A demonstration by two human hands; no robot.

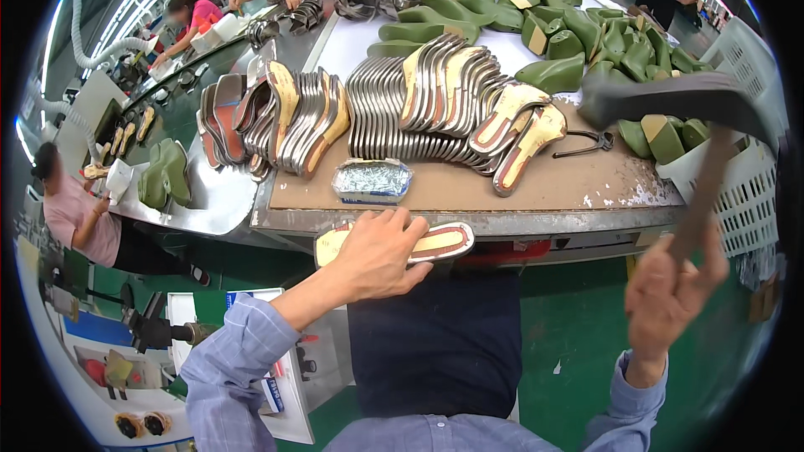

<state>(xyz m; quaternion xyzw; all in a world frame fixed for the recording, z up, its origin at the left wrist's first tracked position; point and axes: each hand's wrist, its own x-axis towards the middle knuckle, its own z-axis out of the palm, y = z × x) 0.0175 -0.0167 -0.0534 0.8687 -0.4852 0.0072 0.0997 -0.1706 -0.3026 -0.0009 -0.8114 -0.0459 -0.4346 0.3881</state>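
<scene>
My left hand [377,253] presses down over a shoe insole [444,239], pale yellow with a reddish-brown border, at the table's near edge. Its fingers wrap across the middle and hide that part; what lies under the insole is also hidden. Off to the right, my right hand [666,297] is closed round the wooden handle of a hammer [712,176]. The dark hammer head is raised above the table's right end and blurred by motion. Just beyond my left hand stands an open clear box of small metal nails [373,181].
Rows of stacked, silver-edged shoe insoles [385,109] fill the brown work board [452,192]. Pincers [586,144] lie to their right. Green shoe lasts [553,74] are heaped behind, beside white plastic crates [737,192]. Other people work at the left [79,209] and far side.
</scene>
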